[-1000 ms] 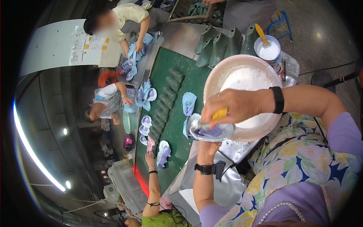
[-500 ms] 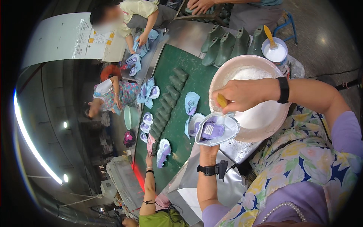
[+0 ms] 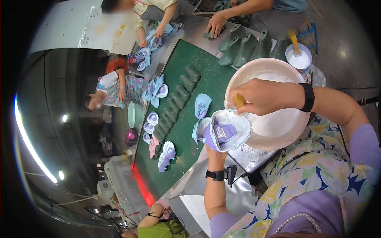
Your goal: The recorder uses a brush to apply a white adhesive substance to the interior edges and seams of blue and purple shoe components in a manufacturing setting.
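From below, my left hand [image 3: 216, 155] grips a light blue and purple shoe upper [image 3: 224, 132], its pale inner side turned up and a white label inside. My right hand [image 3: 264, 96] is closed around a brush with a yellow handle [image 3: 239, 100] at the upper's far edge; its bristles are hidden. Both hands are at the left side of a pink basin [image 3: 305, 119] coated with white paste. Beside my left hand on the green belt lie another blue and purple upper [image 3: 203, 127] and a light blue one [image 3: 203, 105].
A row of dark green lasts [image 3: 174, 105] runs along the belt [image 3: 190, 158], with more uppers [image 3: 152, 119] beside it. Taller green lasts [image 3: 246, 49] stand beyond the basin, near a white tub [image 3: 299, 59] holding a yellow brush. Co-workers sit across and at the far end.
A co-worker's arm at the lower left has drawn back from the pink upper. A co-worker at the far end now reaches onto the table's edge. My hands stay at the upper's rim.
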Available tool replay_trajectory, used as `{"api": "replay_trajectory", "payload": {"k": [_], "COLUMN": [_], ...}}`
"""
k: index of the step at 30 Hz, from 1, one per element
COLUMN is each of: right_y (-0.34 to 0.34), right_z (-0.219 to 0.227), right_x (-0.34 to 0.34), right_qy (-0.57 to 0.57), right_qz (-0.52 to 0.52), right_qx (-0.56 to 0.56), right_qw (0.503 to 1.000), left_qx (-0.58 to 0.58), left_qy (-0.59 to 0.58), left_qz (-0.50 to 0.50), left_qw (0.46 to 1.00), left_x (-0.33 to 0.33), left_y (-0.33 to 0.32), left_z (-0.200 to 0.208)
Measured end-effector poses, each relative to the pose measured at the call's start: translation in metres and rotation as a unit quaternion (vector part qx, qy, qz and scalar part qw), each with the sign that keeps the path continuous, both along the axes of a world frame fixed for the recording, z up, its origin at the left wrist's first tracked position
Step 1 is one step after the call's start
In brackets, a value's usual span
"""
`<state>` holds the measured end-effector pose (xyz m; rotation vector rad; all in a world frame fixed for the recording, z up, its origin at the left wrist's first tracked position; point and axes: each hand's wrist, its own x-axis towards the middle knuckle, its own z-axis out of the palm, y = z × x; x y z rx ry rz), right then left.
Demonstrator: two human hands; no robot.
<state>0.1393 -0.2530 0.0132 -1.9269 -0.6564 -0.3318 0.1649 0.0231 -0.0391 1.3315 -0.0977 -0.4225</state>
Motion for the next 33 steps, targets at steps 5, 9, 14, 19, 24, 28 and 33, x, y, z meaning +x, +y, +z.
{"api": "replay_trajectory", "payload": {"k": [5,9,14,19,24,28,33], "right_y": [0.029,0.032,0.032,0.021,0.033,0.031,0.019], "right_z": [0.006,-0.001,-0.016,-0.035,-0.038,-0.044,-0.048], "right_x": [0.019,0.031,0.034,0.025,0.040,0.037,0.042], "right_qy": [-0.016,0.137,0.219,0.279,0.402,0.405,0.396], "right_qz": [-0.019,-0.067,-0.096,-0.122,-0.119,-0.150,-0.149], "right_qx": [0.092,-0.016,0.107,0.127,0.167,0.129,0.120], "right_qw": [0.995,0.988,0.965,0.944,0.892,0.893,0.898], "left_qx": [-0.021,-0.043,0.131,-0.019,-0.040,0.589,0.402], "left_qy": [0.024,-0.030,0.009,0.029,0.091,-0.163,-0.039], "left_qz": [0.009,0.071,0.216,0.323,0.380,0.502,0.134], "left_qw": [0.999,0.996,0.968,0.946,0.920,0.611,0.905], "left_x": [0.016,0.043,0.108,0.164,0.204,0.244,0.265], "left_y": [0.008,0.035,0.158,0.257,0.366,0.361,0.215], "left_z": [0.001,-0.007,-0.043,-0.110,-0.165,-0.192,-0.127]}}
